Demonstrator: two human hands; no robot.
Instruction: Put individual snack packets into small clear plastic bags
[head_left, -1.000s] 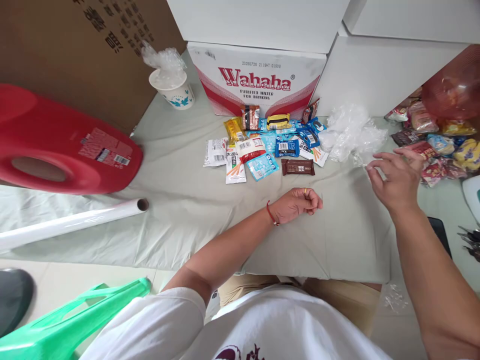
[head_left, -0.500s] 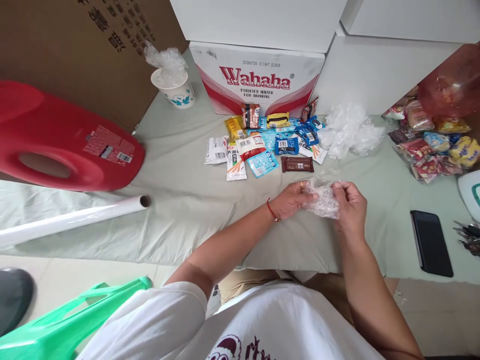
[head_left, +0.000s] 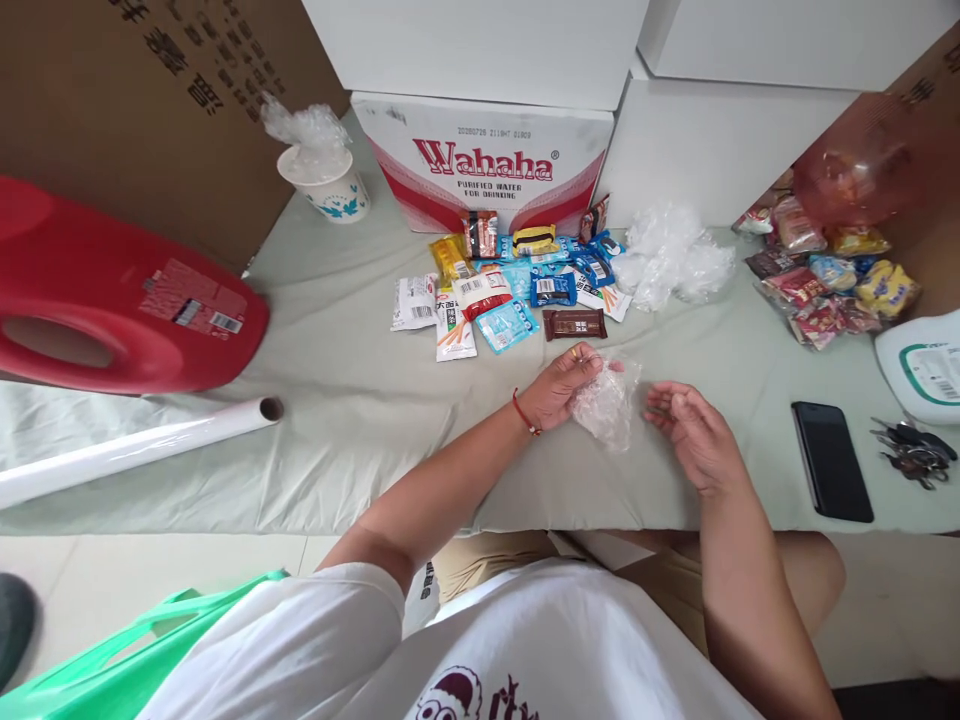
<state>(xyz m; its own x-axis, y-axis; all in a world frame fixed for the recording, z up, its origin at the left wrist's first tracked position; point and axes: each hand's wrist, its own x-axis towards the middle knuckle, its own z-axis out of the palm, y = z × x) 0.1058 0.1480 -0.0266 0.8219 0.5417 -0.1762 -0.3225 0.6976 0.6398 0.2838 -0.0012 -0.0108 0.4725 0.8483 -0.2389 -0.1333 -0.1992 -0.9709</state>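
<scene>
Over the front of the cloth-covered table, my left hand (head_left: 561,388) pinches a crumpled clear plastic bag (head_left: 609,405), which hangs toward the right. My right hand (head_left: 690,425) is apart from the bag, its fingers loosely curled and separated, with nothing visible in them. Just beyond my left hand lies a dark brown snack bar (head_left: 575,324). Behind it is a pile of small packaged snacks, among them a blue packet (head_left: 553,290), a light-blue packet (head_left: 508,326) and a white packet (head_left: 456,335). A heap of clear plastic bags (head_left: 671,262) rests to the right of the pile.
A Wahaha carton (head_left: 487,160) stands at the back. To the left are a red jug (head_left: 127,300), a film roll (head_left: 142,448) and a paper cup (head_left: 330,190) stuffed with plastic. On the right lie a phone (head_left: 832,462), keys (head_left: 915,450), a white bottle (head_left: 922,365) and bagged snacks (head_left: 832,285).
My right hand has let go of the clear plastic bag and moved away from it. The bag now hangs from my left hand alone. The whole view has shifted slightly.
</scene>
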